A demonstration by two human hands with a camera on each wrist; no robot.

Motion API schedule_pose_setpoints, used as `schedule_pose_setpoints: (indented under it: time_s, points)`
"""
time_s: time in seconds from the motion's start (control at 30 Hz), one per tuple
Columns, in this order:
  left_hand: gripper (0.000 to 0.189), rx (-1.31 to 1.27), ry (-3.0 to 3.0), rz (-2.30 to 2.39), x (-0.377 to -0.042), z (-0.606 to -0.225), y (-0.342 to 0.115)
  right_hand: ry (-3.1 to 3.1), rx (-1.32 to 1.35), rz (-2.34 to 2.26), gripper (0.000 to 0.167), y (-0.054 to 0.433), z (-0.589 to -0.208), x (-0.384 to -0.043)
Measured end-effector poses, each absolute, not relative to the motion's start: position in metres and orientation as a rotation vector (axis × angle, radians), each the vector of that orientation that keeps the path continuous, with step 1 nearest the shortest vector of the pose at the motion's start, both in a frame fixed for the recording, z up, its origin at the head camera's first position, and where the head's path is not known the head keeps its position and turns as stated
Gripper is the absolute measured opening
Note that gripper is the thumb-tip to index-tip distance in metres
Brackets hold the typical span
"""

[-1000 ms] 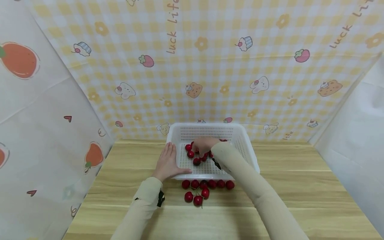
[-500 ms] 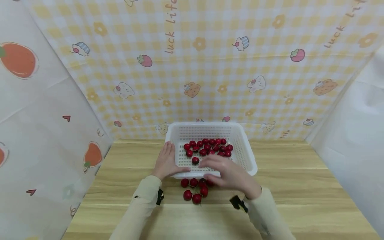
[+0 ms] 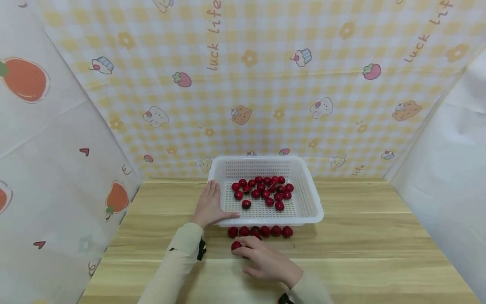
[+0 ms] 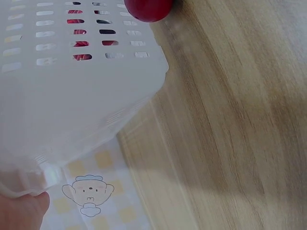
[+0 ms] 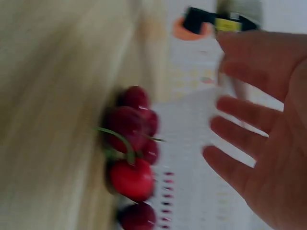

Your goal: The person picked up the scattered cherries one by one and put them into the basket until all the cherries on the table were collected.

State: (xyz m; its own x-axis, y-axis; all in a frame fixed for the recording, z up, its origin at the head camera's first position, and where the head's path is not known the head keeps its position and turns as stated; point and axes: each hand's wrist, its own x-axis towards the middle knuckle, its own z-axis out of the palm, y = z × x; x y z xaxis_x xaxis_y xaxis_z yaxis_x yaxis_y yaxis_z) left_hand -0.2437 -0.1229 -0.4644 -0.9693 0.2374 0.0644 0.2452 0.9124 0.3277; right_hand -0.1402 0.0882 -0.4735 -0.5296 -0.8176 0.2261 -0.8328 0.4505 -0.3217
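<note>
A white perforated basket [image 3: 319, 211] stands at the back of the table with several cherries [image 3: 260, 187] inside. My left hand [image 3: 208, 207] rests on its near left corner, fingers straight along the left rim and thumb stretched along the front. In the left wrist view, a fingertip [image 4: 42, 201] touches the basket rim. Along the basket's front lies a row of cherries [image 3: 276, 231]. My right hand [image 3: 267, 261] hovers over a nearer group, mostly covering it; one cherry [image 3: 236, 246] shows by its fingertips. The right wrist view shows spread fingers with nothing between them, beside stemmed cherries [image 5: 132, 179].
The wooden table [image 3: 364, 245] extends to both sides and toward the person. A yellow checked cloth [image 3: 250, 93] hangs right behind the basket. White cloths [image 3: 57, 169] flank the table.
My right hand has come out of the basket and moved toward the person, now over the nearer cherries on the table. The left hand stays at the basket corner.
</note>
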Motion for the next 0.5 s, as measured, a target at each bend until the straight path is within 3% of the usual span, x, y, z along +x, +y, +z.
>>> schedule_pose_setpoints:
  time_s: [0.23, 0.5]
  points:
    - [0.125, -0.391, -3.044, -0.544, -0.242, -0.464, -0.122, -2.734, 1.376, 0.366, 0.050, 0.069, -0.494, -0.158]
    - [0.124, -0.399, -3.030, -0.539, -0.242, -0.464, -0.123, -2.863, 1.393, 0.350, 0.045, 0.066, -0.509, -0.166]
